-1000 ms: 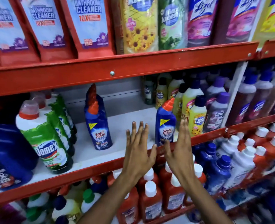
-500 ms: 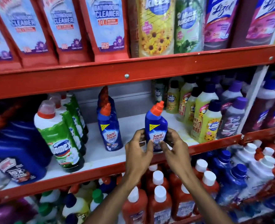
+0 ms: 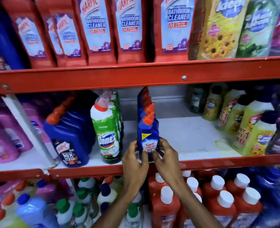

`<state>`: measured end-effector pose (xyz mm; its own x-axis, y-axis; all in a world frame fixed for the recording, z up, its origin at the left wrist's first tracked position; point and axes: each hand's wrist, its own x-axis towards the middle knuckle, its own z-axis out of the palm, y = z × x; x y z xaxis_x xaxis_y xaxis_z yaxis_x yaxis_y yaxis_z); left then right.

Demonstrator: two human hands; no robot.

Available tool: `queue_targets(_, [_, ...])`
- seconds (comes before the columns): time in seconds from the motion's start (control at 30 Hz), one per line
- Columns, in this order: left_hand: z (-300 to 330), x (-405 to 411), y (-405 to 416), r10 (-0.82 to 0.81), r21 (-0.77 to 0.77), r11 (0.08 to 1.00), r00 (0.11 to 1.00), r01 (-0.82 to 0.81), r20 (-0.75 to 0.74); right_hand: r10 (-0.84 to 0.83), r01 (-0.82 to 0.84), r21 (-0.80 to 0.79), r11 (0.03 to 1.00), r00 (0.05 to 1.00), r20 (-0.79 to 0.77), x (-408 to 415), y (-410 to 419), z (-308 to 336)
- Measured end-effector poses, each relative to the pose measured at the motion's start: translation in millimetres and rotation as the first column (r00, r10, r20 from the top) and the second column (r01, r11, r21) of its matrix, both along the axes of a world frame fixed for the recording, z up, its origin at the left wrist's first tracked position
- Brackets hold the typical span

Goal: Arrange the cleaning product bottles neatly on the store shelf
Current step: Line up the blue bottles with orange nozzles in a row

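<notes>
While both hands [image 3: 150,159] grip Sani Fresh bottle [image 3: 148,137] at shelf edge [image 3: 218,161], bare shelf rt.

Blue bottle [image 3: 148,142], front of middle shelf [image 3: 193,140]: "Sani FRESH". Left of it, green bottle [image 3: 109,137]: "Domex"; blue jug [image 3: 70,139]: "HARPIC 10X". Above it, red packs [image 3: 129,30]: "BATHROOM CLEANER 10X".
</notes>
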<state>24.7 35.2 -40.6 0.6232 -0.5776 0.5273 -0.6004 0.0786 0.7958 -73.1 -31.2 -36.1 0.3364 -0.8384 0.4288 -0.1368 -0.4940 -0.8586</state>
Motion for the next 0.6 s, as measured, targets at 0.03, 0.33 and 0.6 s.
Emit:
queue_targets(0.03, [-1.2, 3.2, 2.5, -0.006, 0.003, 1.0, 1.0, 0.006, 0.01, -0.005, 0.005, 0.003, 1.0, 1.0, 0.002, 2.6, 1.4, -0.7])
queue_targets(0.33, [-0.8, 18.8, 5.9, -0.148, 0.188, 0.972, 0.988, 0.138, 0.036, 0.109, -0.103, 0.048, 0.993, 0.983, -0.147, 14.3, -0.6, 3.7])
queue_targets(0.6, [0.8, 18.9, 3.8, -0.182, 0.244, 0.957, 0.98, 0.156, 0.086, 0.086, -0.078, 0.062, 0.995, 0.986, -0.144, 12.9, -2.3, 2.7])
